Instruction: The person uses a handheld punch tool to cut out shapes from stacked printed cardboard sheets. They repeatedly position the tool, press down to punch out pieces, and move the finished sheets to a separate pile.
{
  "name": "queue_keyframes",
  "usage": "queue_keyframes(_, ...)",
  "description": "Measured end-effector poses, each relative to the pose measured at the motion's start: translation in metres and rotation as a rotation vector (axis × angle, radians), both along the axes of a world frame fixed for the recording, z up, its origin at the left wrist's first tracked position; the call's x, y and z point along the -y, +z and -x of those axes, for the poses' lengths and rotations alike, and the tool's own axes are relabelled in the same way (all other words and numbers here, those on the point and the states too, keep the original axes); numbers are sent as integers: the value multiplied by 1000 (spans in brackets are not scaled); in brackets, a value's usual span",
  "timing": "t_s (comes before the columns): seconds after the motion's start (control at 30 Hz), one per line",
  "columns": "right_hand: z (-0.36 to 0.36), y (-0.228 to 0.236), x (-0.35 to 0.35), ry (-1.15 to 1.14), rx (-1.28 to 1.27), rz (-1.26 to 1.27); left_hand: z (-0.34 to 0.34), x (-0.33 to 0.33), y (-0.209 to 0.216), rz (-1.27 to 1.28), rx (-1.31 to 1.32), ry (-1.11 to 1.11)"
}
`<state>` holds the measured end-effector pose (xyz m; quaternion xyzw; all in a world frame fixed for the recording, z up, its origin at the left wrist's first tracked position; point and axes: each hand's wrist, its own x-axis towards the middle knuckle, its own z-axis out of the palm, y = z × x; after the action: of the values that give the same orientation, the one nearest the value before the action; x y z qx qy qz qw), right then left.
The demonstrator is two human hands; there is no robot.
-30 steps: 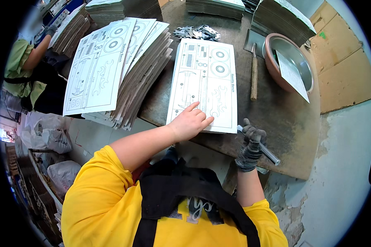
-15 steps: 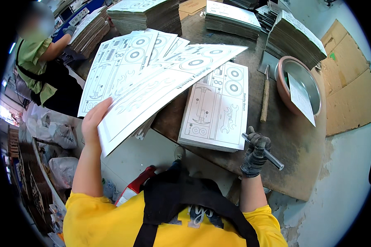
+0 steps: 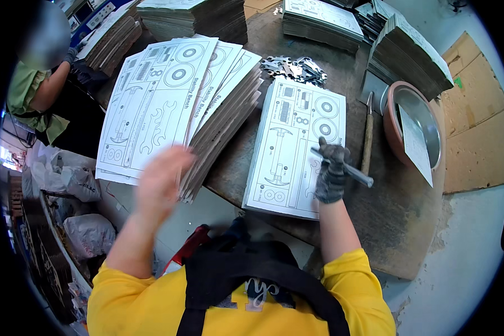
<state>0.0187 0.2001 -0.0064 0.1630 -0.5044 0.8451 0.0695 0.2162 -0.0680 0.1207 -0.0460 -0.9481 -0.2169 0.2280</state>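
Head view: our right fingers (image 3: 332, 151) wrap a metal rod (image 3: 360, 175), likely for handiness near the worktop (image 3: 383, 229) edge; our left fingers (image 3: 172, 164) blur, spread and hold we cannot tell.

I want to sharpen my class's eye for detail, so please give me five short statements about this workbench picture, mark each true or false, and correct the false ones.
1. The right grip is gloved and holds a metal rod. True.
2. The left grip is gloved too. False: the left grip is bare.
3. A pale sheet juts out past the rim of the bowl. True.
4. The wooden-handled tool lies inside the bowl. False: the wooden-handled tool lies on the table, left of the bowl.
5. Small metal pieces lie beyond the far end of the printed stack nearest the right grip. True.
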Motion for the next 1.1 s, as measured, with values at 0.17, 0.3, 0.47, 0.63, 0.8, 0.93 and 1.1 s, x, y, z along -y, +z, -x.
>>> queue_keyframes(0.17, 32, -31, 32, 33, -2, -15, 90, -94, -88, -86, 99, -311)
queue_keyframes(0.3, 36, -43, 31, 57, -10, -34, 115, -114, -142, 51, 177, -234)
queue_keyframes(0.47, 12, -34, 34, -38, 8, -371, 117, -117, -153, 83, 180, -202)
queue_keyframes(0.63, -81, -17, 3, 133, -21, -765, 118, -119, -155, 133, 143, -172)
queue_keyframes(0.8, -154, -19, -18, 185, -214, -637, 116, -121, -156, 156, 142, -165)
queue_keyframes(0.93, -150, -15, -19, 99, -338, -588, 117, -120, -157, 183, 132, -170)
queue_keyframes(1.1, -147, 9, -54, -105, 202, -76, 71, -133, -132, 112, 243, -611)
